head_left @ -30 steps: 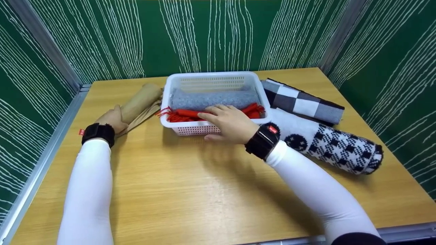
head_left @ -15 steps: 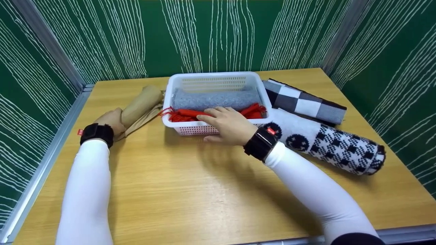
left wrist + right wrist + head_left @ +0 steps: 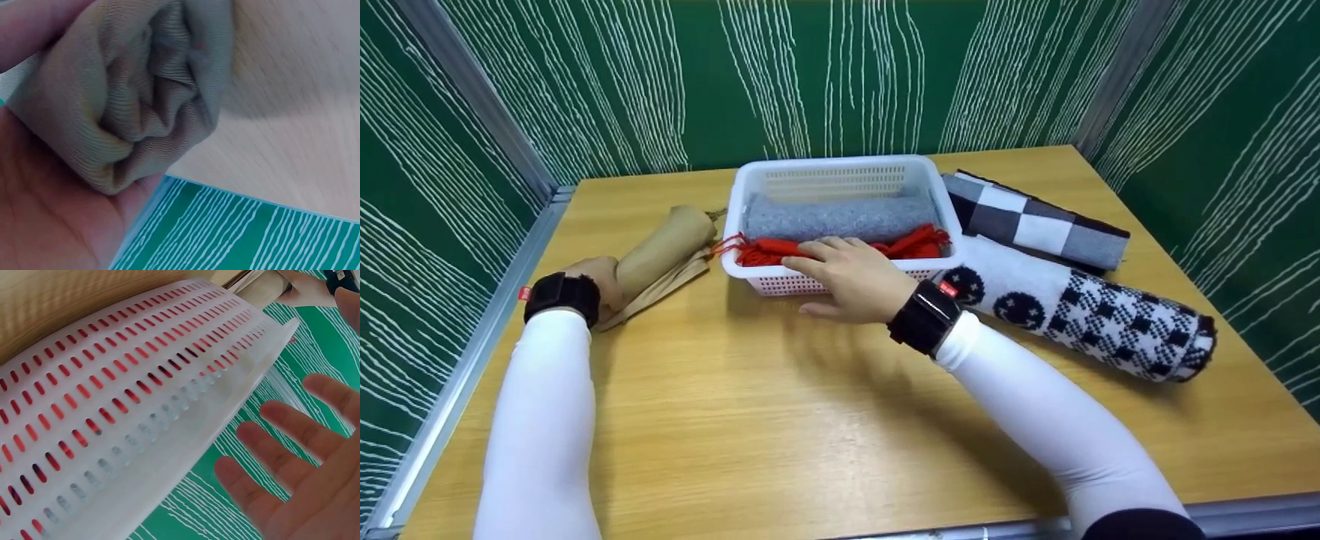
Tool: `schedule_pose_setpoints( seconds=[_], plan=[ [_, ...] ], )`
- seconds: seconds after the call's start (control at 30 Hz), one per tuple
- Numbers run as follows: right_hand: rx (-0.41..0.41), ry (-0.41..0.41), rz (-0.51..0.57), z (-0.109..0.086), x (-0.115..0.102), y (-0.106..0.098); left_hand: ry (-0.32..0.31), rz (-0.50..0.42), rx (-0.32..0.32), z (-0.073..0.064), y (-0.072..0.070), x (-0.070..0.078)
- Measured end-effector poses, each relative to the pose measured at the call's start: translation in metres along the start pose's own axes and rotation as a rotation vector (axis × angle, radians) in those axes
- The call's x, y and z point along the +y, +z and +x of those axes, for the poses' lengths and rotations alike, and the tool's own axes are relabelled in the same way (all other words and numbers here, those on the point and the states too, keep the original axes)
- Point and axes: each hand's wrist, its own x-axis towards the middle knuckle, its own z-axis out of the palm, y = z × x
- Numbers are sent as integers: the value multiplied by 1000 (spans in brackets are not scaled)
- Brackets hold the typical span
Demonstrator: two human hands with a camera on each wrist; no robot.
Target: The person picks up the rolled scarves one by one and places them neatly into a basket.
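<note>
My left hand (image 3: 598, 281) grips the near end of a rolled tan scarf (image 3: 660, 247), left of a white plastic basket (image 3: 844, 165). In the left wrist view the roll's folded end (image 3: 152, 95) lies between thumb and palm. A loose flap of the cloth hangs along its right side. Over the basket's front rim my right hand (image 3: 859, 281) is spread, palm down, with nothing held. The right wrist view has its straight fingers (image 3: 287, 433) apart from the slotted basket wall (image 3: 101, 382). Inside lie a grey rolled scarf (image 3: 840, 216) and, partly behind that hand, a red fringed scarf (image 3: 915, 244).
Right of the basket lie a checked black, white and grey folded scarf (image 3: 1035, 221) and a thick black-and-white patterned roll (image 3: 1110, 322). Green walls (image 3: 705, 90) with white streaks border the wooden table (image 3: 750, 435) at the back and sides.
My left hand and the tan roll have shifted slightly towards me, and the roll's far end sits lower. My right hand stays over the front rim, drifting a little left.
</note>
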Motion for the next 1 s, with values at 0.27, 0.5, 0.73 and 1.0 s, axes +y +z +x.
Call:
schedule_pose_setpoints(
  seconds=[0.27, 0.5, 0.73, 1.0],
  plan=[
    [-3, -25, 7, 7, -8, 2, 19, 88, 23, -2, 8, -11],
    [-1, -38, 24, 14, -14, 5, 86, 93, 93, -3, 13, -17],
    [23, -65, 59, 21, -21, 6, 168, 83, 143, 6, 16, -23],
    [82, -144, 37, 31, -30, 8, 191, 80, 158, 8, 20, -29]
  ],
)
